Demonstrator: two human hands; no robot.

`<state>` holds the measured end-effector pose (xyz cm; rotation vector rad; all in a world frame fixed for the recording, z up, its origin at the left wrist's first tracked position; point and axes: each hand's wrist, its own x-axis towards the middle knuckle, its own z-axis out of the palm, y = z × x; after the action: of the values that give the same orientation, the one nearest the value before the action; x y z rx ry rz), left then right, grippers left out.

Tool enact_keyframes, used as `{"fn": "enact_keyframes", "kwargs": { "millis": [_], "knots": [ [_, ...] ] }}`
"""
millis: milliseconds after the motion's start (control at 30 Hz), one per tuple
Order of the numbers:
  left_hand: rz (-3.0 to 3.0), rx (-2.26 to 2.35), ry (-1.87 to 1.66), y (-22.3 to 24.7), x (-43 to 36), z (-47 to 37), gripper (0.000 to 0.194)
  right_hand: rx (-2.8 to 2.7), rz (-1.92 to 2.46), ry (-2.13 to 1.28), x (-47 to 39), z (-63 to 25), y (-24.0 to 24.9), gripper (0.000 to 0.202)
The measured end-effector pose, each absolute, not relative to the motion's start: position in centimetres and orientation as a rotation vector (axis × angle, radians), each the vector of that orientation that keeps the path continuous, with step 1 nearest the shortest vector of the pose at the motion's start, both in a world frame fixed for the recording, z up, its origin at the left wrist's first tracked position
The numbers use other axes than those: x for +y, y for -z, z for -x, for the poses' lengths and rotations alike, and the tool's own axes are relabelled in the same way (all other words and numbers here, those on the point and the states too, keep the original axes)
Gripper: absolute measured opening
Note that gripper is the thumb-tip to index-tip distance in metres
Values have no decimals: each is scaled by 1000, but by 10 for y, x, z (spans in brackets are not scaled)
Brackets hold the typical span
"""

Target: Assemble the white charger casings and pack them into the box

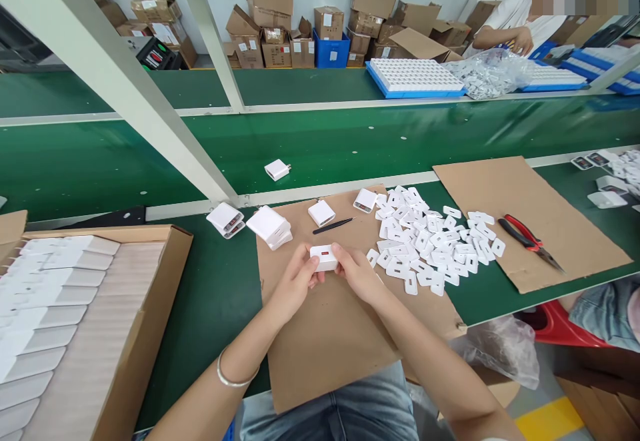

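Note:
A white USB charger (324,258) is held between both hands above a sheet of brown cardboard (320,354), its end face with a dark red port turned up toward me. My left hand (297,276) pinches its left side, and my right hand (356,272) grips the right end with thumb and fingers. Just beyond the hands lie black tweezers (333,226) and another white charger (321,212). To the right of my right hand spreads a heap of small white plastic end plates (430,241), each with a slot.
At left stands a carton (145,321) with rows of white chargers. Red-handled pliers (533,241) lie on a second cardboard sheet (580,234). A metal post (150,114) slants up at left. Across the green conveyor (320,141), a co-worker (520,31) sits near white-filled blue trays (417,91).

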<state>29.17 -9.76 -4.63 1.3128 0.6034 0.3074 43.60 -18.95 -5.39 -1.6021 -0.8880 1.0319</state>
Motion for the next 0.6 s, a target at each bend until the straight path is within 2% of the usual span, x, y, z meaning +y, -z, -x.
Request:
{"fn": "enact_keyframes", "kwargs": {
  "millis": [200,367,600],
  "knots": [
    [-1397,597,-399,44,-98,-289,32,-973,1609,-1001,-191,-432,47,50],
    [-1472,519,-493,44,-102,-285,39,-1003,1508,-973,-194,-432,45,46],
    [-1626,354,-617,43,-105,-278,38,-1152,1432,-714,-195,-429,42,42]
  ]
}}
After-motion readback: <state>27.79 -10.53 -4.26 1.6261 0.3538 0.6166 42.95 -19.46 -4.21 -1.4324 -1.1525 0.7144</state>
